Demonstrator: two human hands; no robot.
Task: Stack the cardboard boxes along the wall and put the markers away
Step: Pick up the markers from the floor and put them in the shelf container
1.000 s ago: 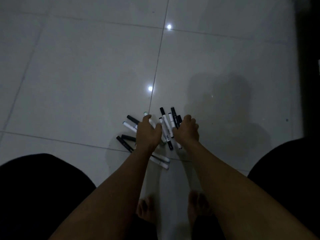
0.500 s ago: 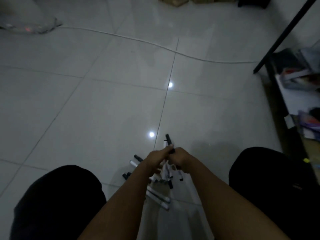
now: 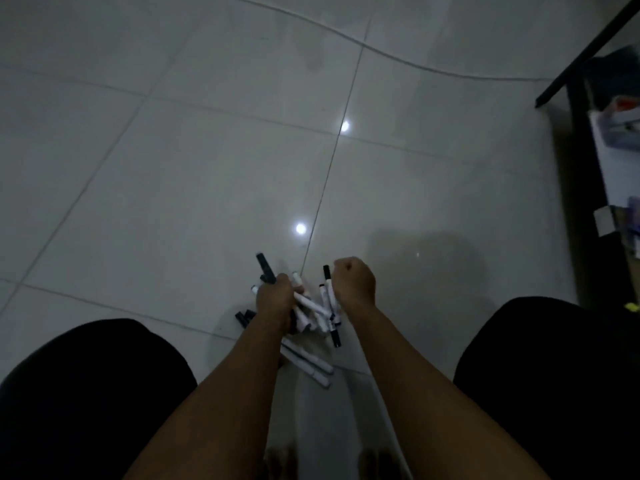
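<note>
Glossy pale tile floor [image 3: 173,202], grout lines crossing. Loose markers [image 3: 308,367] lie on it near the bare feet [image 3: 280,462]. A thin cable [image 3: 398,57] snakes across the far tiles.

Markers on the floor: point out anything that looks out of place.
The markers lie in a loose, crisscrossed heap on the tiled floor, not put away. The left hand grips a bunch; the right hand pinches one. A cord trails across the tiles.

A dim room in a home, it seems: glossy pale floor tiles [image 3: 194,188], a thin cable [image 3: 391,57] trailing across them, and a dark shelf [image 3: 585,188] at right crammed with papers [image 3: 620,119].
</note>
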